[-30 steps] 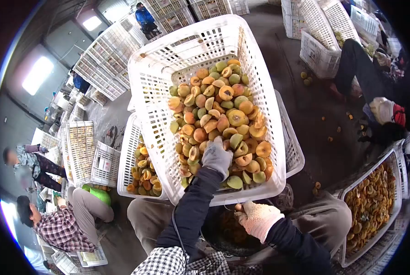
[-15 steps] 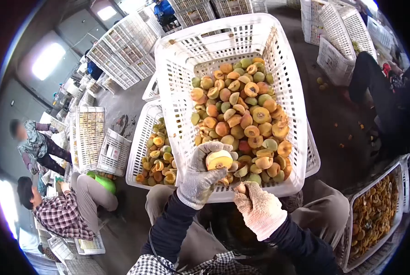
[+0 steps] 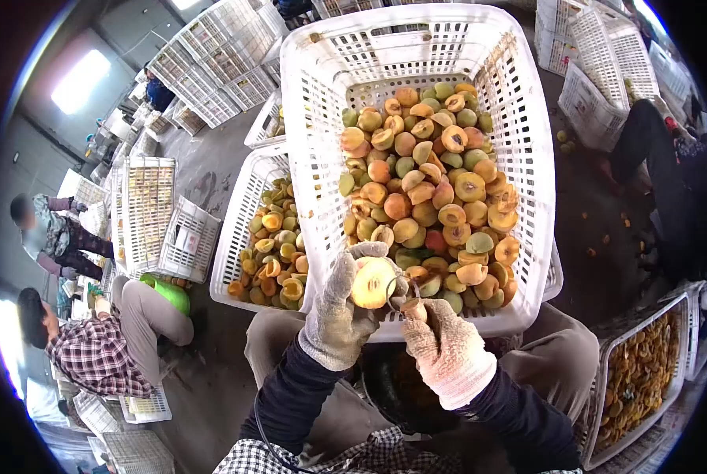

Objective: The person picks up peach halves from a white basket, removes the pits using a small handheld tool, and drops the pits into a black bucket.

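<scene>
Left hand [image 3: 339, 312], gloved, wrapped around a halved peach [image 3: 373, 282], cut face up. Right hand [image 3: 442, 347], gloved, fingers curled shut on a small looped tool [image 3: 397, 294] touching the peach. Just beyond, white crate [image 3: 314, 158] heaped with fruit [image 3: 432, 189].

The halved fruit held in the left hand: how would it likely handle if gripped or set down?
The halved fruit shows a cut, moist-looking face, so it is probably slippery and easily bruised if squeezed. With one flat side and one rounded, it would likely sit still face down but rock on its back. The left hand cups it whole, suggesting it is light.
</scene>
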A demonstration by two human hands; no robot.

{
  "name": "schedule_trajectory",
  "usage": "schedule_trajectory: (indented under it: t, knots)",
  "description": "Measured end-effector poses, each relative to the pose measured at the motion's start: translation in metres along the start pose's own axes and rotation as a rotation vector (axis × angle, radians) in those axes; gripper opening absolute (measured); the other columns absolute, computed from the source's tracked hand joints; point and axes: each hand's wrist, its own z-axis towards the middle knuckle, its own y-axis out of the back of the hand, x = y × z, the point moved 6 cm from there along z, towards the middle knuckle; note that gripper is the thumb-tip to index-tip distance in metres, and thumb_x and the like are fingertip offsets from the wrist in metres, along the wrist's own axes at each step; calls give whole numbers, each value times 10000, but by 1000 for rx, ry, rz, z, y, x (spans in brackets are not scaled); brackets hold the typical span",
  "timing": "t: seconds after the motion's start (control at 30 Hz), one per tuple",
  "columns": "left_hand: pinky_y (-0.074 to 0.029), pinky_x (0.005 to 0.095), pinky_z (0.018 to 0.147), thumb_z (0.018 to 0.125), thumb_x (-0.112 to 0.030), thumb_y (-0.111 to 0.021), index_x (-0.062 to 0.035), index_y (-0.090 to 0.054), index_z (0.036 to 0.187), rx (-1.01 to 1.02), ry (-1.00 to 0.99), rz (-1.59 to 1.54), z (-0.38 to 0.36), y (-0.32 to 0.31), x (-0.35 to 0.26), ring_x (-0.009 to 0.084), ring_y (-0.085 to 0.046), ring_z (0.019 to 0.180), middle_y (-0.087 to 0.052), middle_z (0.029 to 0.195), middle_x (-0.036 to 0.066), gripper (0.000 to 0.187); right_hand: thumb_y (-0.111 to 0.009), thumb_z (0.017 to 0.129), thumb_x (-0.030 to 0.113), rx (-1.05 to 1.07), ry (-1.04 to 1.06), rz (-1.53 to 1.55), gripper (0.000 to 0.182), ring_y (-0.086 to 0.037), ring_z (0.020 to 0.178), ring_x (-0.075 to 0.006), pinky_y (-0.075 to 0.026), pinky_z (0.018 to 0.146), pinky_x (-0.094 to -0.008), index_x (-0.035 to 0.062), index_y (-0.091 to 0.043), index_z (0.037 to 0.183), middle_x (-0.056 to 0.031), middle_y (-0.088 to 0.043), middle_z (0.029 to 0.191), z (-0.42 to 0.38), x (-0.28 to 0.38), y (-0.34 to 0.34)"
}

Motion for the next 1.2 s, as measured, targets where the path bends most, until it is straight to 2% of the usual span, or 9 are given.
schedule_trajectory:
  t: [0.13, 0.23, 0.43, 0.57, 0.63, 0.87, 0.97, 1.07, 1.2]
  knots:
    - [-527, 349, 733, 884, -470, -475, -20, -498, 1076, -172, -32, 152, -6, -5, 0, 244, -611, 850, -596, 931, 144, 490, -567, 737, 52, -40, 404, -487, 243, -559, 701, -268, -462, 521, -329, 31, -559, 979, -132, -520, 862, -2, 11, -18]
    - [-523, 325, 709, 882, -463, -477, -3, -514, 1041, -211, -49, 88, -6, -6, 2, 223, -610, 782, -598, 892, 151, 488, -566, 734, 61, 44, 129, -420, 232, -558, 672, -256, -464, 517, -325, 43, -565, 966, -124, -514, 843, 4, 5, -22]
    - [-474, 260, 644, 919, -415, -425, -33, -527, 980, -210, -42, 89, -11, -4, 5, 164, -568, 692, -591, 835, 110, 399, -554, 773, 116, 99, 73, -523, 178, -525, 549, -221, -415, 431, -317, 46, -577, 936, -102, -473, 752, 5, 3, -31]
    - [-463, 254, 601, 925, -395, -424, -28, -528, 929, -302, -55, 83, -14, -2, 4, 159, -559, 664, -586, 809, 115, 381, -522, 843, 144, -34, 473, -548, 150, -537, 531, -248, -433, 437, -335, 30, -579, 923, -122, -515, 740, 1, 21, -26]
    - [-470, 268, 628, 930, -385, -420, -19, -530, 921, -301, -17, 99, -17, 1, 6, 163, -561, 677, -583, 809, 112, 383, -456, 896, 268, 123, 326, -243, 271, -587, 602, -325, -475, 507, -397, 8, -512, 945, -173, -551, 700, 7, 10, -30]
    - [-471, 265, 544, 898, -417, -433, 4, -571, 898, -419, -165, 338, -13, 8, 3, 173, -559, 570, -594, 699, 119, 443, -435, 903, 272, 326, -45, -335, 283, -599, 667, -355, -482, 579, -420, 4, -510, 951, -195, -575, 724, 10, -4, -32]
    - [-483, 272, 566, 901, -432, -447, -4, -557, 898, -219, 51, 598, -4, 5, -1, 181, -579, 606, -594, 701, 122, 441, -425, 915, 298, 400, -204, -228, 313, -605, 710, -366, -482, 612, -425, -1, -509, 954, -208, -592, 757, 7, -15, -32]
    - [-503, 290, 619, 900, -396, -505, -18, -515, 943, -172, 66, 314, 0, -2, 0, 193, -600, 684, -588, 743, 117, 380, -441, 908, 457, 391, -485, 443, 399, -486, 398, -124, -386, 348, -248, 66, -490, 970, -27, -486, 537, 2, -21, -33]
    - [-510, 308, 616, 916, -415, -459, -41, -517, 973, -326, -146, 171, -11, -13, 12, 206, -597, 670, -597, 809, 127, 383, -432, 917, 443, 470, -825, 783, 377, -472, 373, -126, -364, 316, -248, 78, -494, 993, -40, -493, 549, -10, -15, -34]
